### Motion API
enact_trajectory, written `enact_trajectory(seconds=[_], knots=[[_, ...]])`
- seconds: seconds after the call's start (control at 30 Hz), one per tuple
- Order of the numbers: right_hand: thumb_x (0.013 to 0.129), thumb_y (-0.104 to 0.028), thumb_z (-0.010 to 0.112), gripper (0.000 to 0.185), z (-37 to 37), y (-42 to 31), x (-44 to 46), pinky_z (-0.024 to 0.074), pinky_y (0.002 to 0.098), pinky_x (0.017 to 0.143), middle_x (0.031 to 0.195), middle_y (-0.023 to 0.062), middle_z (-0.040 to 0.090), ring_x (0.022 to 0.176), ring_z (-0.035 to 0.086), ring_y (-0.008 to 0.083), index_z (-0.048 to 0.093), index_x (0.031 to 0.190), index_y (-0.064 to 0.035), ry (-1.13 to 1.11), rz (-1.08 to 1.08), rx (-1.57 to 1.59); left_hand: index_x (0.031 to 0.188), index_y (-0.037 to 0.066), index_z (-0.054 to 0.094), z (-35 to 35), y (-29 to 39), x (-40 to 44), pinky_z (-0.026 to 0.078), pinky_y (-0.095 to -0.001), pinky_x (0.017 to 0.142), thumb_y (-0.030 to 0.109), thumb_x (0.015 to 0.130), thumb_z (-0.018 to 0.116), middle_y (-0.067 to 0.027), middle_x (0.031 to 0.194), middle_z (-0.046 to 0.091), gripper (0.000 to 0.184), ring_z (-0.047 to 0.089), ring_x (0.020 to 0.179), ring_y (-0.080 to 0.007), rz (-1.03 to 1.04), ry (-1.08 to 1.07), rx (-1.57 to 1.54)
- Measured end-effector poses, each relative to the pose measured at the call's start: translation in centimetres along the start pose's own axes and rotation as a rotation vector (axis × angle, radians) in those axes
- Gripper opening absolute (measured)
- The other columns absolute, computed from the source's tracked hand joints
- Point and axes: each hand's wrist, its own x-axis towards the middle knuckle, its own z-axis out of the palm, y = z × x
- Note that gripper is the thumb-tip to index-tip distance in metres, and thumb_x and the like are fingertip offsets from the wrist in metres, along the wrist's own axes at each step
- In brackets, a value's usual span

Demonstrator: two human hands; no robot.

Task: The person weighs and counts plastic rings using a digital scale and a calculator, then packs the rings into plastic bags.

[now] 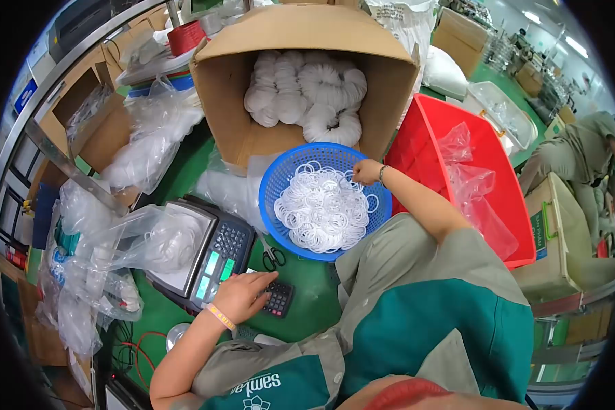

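Observation:
A blue plastic basket (269,219) holds a heap of thin white rings (324,208). At the basket's far right rim, my right hand (367,172) is closed in a pinch on a white ring at the edge of the heap. My left hand (242,297) is open, its fingers spread between the digital scale (229,239) and the black calculator (278,299). A clear plastic bag with white contents (174,239) lies on the scale's plate. Black-handled scissors (273,257) rest between scale and basket.
Behind the basket, a cardboard box (232,116) on its side contains bundles of white rings (307,89). A red bin (427,147) with clear plastic bags stands at the right. More plastic bags (82,273) crowd the left. Another person (581,150) sits at the far right.

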Motion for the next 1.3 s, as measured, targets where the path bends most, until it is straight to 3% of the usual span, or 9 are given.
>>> enact_trajectory(seconds=[0.1,0.2,0.27,0.57,0.6,0.7,0.77,0.87,1.3], knots=[[0.072,-0.022,0.058,0.019,-0.1,-0.7,-0.2,0.0436,0.0278,0.044,0.054,0.0042,0.055,0.045,0.053,0.0132,0.056,0.063,-0.0049,0.089,-0.068,-0.203,0.111,0.01,0.049,-0.1,0.0,0.2,0.044,-0.037,0.07,0.016,0.073,0.056,-0.0076,0.099,0.057,0.04,0.056,0.085,-0.0256,0.021,0.027,0.004],[0.068,-0.021,0.055,0.018,-0.3,-1.0,-0.4,0.0479,0.0309,0.047,0.061,0.0089,0.06,0.05,0.059,0.0171,0.06,0.071,-0.0045,0.077,-0.001,-0.068,0.111,0.01,0.049,0.2,-0.2,0.1,0.044,-0.0366,0.071,0.016,0.073,0.056,-0.008,0.099,0.057,0.04,0.056,0.084,-0.0259,0.032,0.019,-0.005],[0.073,-0.022,0.056,0.019,-0.1,-1.1,-0.1,0.0457,0.0295,0.044,0.053,0.007,0.055,0.046,0.055,0.0148,0.057,0.067,-0.0033,0.099,-0.038,-0.096,0.112,0.01,0.049,0.5,-0.3,0.2,0.045,-0.0364,0.071,0.017,0.074,0.056,-0.0098,0.098,0.058,0.039,0.056,0.085,-0.0265,0.008,-0.015,-0.006],[0.073,-0.023,0.057,0.021,-0.3,-2.4,-0.9,0.0465,0.0291,0.046,0.056,0.0071,0.057,0.051,0.058,0.0147,0.057,0.071,-0.0029,0.084,-0.102,0.005,0.111,0.009,0.05,4.2,-0.1,0.6,0.046,-0.0375,0.068,0.014,0.073,0.053,-0.0133,0.089,0.058,0.039,0.057,0.079,-0.0294,0.1,-0.296,0.016],[0.075,-0.023,0.057,0.022,-0.5,-2.6,-1.3,0.0478,0.0279,0.046,0.059,0.0069,0.056,0.053,0.058,0.0143,0.057,0.071,-0.0014,0.057,-0.092,0.037,0.108,0.01,0.051,4.2,0.0,0.7,0.047,-0.0365,0.062,0.015,0.073,0.053,-0.0084,0.08,0.059,0.035,0.058,0.07,-0.0262,0.138,-0.233,0.079],[0.077,-0.019,0.054,0.019,-0.7,-2.5,-1.6,0.0501,0.0251,0.046,0.063,0.0067,0.058,0.053,0.059,0.0134,0.057,0.071,-0.001,0.002,-0.091,0.27,0.105,0.01,0.053,3.7,0.0,1.1,0.047,-0.0371,0.061,0.014,0.073,0.052,-0.0088,0.081,0.059,0.033,0.057,0.071,-0.0261,0.092,-0.208,0.107],[0.071,-0.013,0.055,0.014,-1.0,-2.5,-2.0,0.0494,0.0272,0.043,0.061,0.0094,0.059,0.049,0.058,0.0145,0.057,0.069,0.0002,-0.002,-0.095,0.404,0.105,0.01,0.053,3.6,-0.4,1.1,0.047,-0.0374,0.062,0.013,0.072,0.052,-0.0087,0.082,0.059,0.033,0.057,0.072,-0.0263,0.048,-0.193,0.135],[0.078,-0.018,0.054,0.017,-1.5,-2.4,-2.7,0.0497,0.0242,0.045,0.061,0.0071,0.058,0.053,0.059,0.0124,0.057,0.07,-0.0024,0.002,-0.092,0.409,0.104,0.011,0.054,3.4,-1.1,1.4,0.046,-0.0375,0.063,0.012,0.072,0.052,-0.0098,0.082,0.059,0.032,0.057,0.074,-0.0269,0.056,-0.144,0.124],[0.075,-0.018,0.056,0.016,-1.2,-1.3,-1.9,0.0489,0.027,0.046,0.063,0.0049,0.057,0.054,0.057,0.0119,0.056,0.07,-0.0032,0.013,-0.071,0.386,0.103,0.011,0.055,2.4,-1.3,2.3,0.046,-0.0364,0.067,0.012,0.073,0.051,-0.009,0.088,0.06,0.031,0.057,0.077,-0.027,-0.021,-0.14,0.174]])
